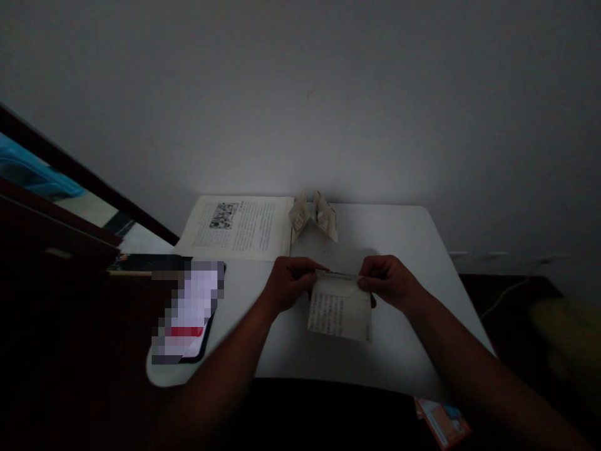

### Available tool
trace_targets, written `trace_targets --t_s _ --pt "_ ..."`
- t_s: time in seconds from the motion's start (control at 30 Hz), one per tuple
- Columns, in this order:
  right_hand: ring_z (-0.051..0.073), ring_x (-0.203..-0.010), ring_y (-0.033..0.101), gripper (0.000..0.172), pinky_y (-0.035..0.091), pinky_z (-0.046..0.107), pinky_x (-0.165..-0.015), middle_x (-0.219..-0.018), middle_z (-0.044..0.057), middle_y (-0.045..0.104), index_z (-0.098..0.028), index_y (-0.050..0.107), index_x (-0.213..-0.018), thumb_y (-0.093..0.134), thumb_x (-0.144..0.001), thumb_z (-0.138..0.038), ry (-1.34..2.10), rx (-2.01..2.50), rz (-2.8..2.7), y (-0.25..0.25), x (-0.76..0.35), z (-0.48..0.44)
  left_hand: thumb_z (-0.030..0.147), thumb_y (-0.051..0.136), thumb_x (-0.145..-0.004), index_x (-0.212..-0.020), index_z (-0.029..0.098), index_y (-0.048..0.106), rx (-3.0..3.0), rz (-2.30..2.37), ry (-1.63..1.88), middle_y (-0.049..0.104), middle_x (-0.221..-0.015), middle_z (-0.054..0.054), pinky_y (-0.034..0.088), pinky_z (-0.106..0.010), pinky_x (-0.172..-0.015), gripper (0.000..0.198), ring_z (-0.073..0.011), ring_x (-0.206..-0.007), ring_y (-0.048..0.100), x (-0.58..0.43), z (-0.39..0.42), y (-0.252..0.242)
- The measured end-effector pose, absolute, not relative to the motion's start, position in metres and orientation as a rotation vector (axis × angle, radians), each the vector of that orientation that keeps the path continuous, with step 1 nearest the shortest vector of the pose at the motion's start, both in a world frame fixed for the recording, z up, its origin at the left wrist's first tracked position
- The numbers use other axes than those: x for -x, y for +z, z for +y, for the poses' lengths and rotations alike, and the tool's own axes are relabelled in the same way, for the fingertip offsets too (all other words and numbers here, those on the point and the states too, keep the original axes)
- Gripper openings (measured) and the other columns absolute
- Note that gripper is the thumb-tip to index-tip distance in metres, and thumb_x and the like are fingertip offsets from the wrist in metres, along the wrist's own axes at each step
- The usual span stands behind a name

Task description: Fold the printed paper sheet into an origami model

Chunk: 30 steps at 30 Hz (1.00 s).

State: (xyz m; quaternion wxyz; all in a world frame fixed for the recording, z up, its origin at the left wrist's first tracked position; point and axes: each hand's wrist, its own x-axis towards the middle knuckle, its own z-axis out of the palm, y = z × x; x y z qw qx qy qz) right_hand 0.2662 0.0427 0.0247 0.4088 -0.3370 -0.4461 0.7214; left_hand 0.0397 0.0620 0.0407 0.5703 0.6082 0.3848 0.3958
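Note:
A printed sheet of folded paper [342, 312] hangs between my two hands, a little above the white table. My left hand [290, 283] pinches its upper left corner between thumb and fingers. At the upper right corner my right hand [389, 280] grips it the same way, with the thumb on the near face. A fold runs along the paper's top part. Beyond my hands a folded paper piece [313, 218] with raised, pointed flaps stands on the table, made of similar printed paper.
An open book or printed pages [239, 228] lie at the table's [399, 232] back left. A phone [190, 313] with a lit, blurred screen rests at the left edge. A wall rises behind. Below the front edge shows an orange printed packet [444, 423].

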Motion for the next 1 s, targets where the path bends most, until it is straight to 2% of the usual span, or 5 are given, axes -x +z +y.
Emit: trace_targets --t_s 0.27,0.43,0.53,0.73,1.0 --pt "0.011 -0.038 0.058 0.018 0.048 0.019 -0.035 -0.05 -0.001 0.063 -0.013 0.06 -0.064 0.076 -0.065 -0.022 1.817 0.845 -1.113 0.0251 -0.2654 0.0427 0.013 0.052 -0.062 -0.075 0.012 0.073 -1.573 1.004 0.947 0.068 -0.057 -0.004 0.044 -0.02 -0.046 0.025 -0.0122 -0.05 0.059 -0.0415 0.0605 0.0435" --pt "0.01 -0.037 0.057 0.02 0.047 0.019 -0.034 -0.048 -0.002 0.062 -0.014 0.059 -0.062 0.077 -0.064 -0.022 1.814 0.85 -1.1 0.0257 -0.265 0.0425 0.019 0.056 -0.065 -0.078 0.011 0.073 -1.527 0.941 0.959 0.07 -0.066 -0.005 0.046 -0.022 -0.05 0.023 -0.0137 -0.057 0.061 -0.0411 0.0603 0.0419" --pt "0.01 -0.036 0.056 0.021 0.047 0.019 -0.033 -0.048 -0.002 0.062 -0.013 0.059 -0.061 0.077 -0.063 -0.023 1.803 0.874 -1.1 0.0265 -0.2645 0.0424 0.023 0.059 -0.067 -0.083 0.011 0.072 -1.514 0.902 0.927 0.068 -0.062 -0.004 0.043 -0.02 -0.049 0.024 -0.0116 -0.053 0.058 -0.0408 0.0597 0.0412" --pt "0.011 -0.038 0.057 0.021 0.048 0.02 -0.035 -0.049 -0.001 0.063 -0.013 0.059 -0.062 0.077 -0.063 -0.024 1.818 0.883 -1.119 0.0262 -0.2641 0.0426 0.016 0.056 -0.065 -0.08 0.013 0.074 -1.545 0.959 0.904 0.07 -0.066 -0.004 0.042 -0.022 -0.054 0.023 -0.0124 -0.057 0.059 -0.04 0.0618 0.0396" --pt "0.011 -0.037 0.056 0.021 0.047 0.02 -0.034 -0.048 -0.002 0.062 -0.014 0.059 -0.062 0.077 -0.063 -0.025 1.805 0.907 -1.128 0.0264 -0.2639 0.0423 0.019 0.058 -0.066 -0.081 0.012 0.073 -1.52 0.91 0.894 0.069 -0.065 -0.004 0.04 -0.021 -0.051 0.022 -0.0112 -0.055 0.057 -0.0399 0.0606 0.0406"
